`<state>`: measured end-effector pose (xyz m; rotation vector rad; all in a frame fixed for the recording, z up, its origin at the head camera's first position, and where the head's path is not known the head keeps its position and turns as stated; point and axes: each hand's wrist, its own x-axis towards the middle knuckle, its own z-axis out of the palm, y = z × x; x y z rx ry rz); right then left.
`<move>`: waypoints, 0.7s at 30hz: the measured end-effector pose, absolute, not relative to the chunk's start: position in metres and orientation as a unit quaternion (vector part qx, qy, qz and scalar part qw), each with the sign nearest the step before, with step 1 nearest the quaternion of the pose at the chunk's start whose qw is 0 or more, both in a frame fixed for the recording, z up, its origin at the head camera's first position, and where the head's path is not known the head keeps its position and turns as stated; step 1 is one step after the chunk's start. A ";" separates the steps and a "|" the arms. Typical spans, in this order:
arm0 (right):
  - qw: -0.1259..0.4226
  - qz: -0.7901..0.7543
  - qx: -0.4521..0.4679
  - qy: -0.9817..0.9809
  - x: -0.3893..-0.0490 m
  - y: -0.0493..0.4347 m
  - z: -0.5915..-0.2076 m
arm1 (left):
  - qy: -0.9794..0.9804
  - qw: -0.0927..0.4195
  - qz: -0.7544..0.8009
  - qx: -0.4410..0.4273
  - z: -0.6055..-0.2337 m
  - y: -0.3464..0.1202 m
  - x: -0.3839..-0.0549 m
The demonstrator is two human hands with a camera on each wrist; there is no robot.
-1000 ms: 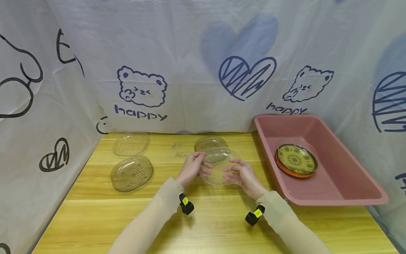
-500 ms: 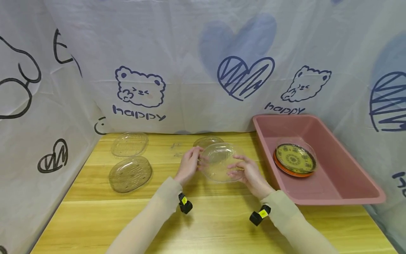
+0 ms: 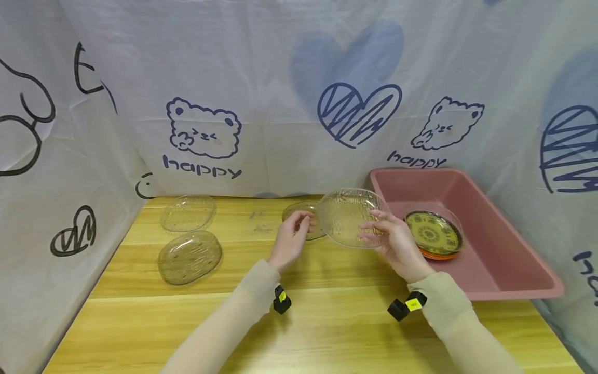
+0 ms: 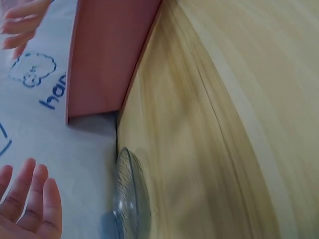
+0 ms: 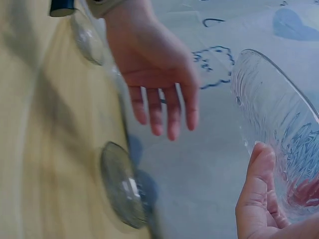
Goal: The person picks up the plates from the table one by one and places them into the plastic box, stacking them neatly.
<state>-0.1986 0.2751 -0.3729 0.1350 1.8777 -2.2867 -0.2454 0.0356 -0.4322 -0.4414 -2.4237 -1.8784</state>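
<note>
Glass plate (image 3: 343,218) tilts, held by the right of the hands (image 3: 397,243).

Far plate (image 3: 302,206) partly hidden, sleeves (image 3: 224,322) cropped

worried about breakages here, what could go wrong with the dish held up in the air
The lifted dish is held at one side by the right grip, with the left grip apart from it, so it might slip or tilt. If it moves right, it could bump the tub. If lowered inside, it might knock the yellow plate there.
</note>
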 end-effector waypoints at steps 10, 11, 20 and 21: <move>0.060 -0.815 0.030 0.576 -0.203 0.313 -0.347 | -0.823 0.042 -0.521 -0.221 -0.421 0.071 -0.238; 0.059 -0.819 0.028 0.570 -0.204 0.317 -0.345 | -0.830 0.045 -0.507 -0.230 -0.419 0.075 -0.237; 0.036 -0.839 0.042 0.541 -0.208 0.354 -0.337 | -0.872 0.087 -0.358 -0.322 -0.408 0.108 -0.230; 0.035 -0.841 0.047 0.538 -0.209 0.359 -0.337 | -0.874 0.089 -0.344 -0.332 -0.407 0.112 -0.229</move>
